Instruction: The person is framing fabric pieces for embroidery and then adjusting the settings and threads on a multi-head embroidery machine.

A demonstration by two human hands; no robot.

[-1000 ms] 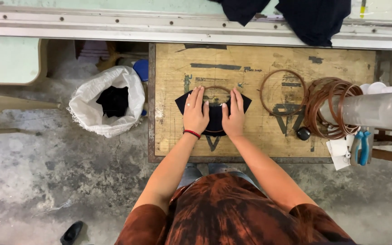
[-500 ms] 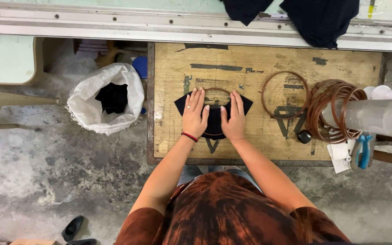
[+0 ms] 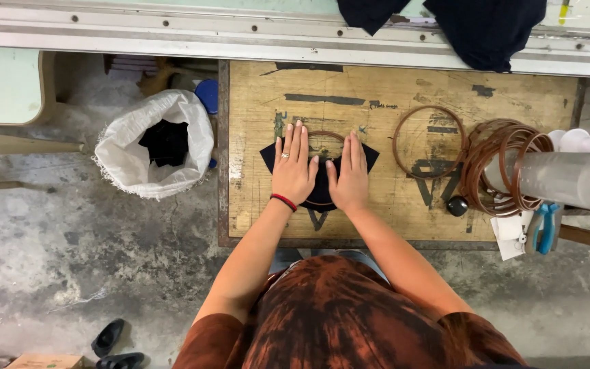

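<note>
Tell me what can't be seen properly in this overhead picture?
- Dark cloth: its middle is covered by the left hand and right hand.
- Brown ring: its lower part is hidden under both hands.
- White sack: the contents are only a dark shape.

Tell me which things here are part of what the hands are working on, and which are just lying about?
In hand:
left hand and right hand, flat on the dark fabric piece
thin brown ring under the fingertips

Lying about:
loose brown wire hoop
stack of brown hoops
white sack of dark scraps
blue-handled pliers
small black knob
worn wooden table
</note>
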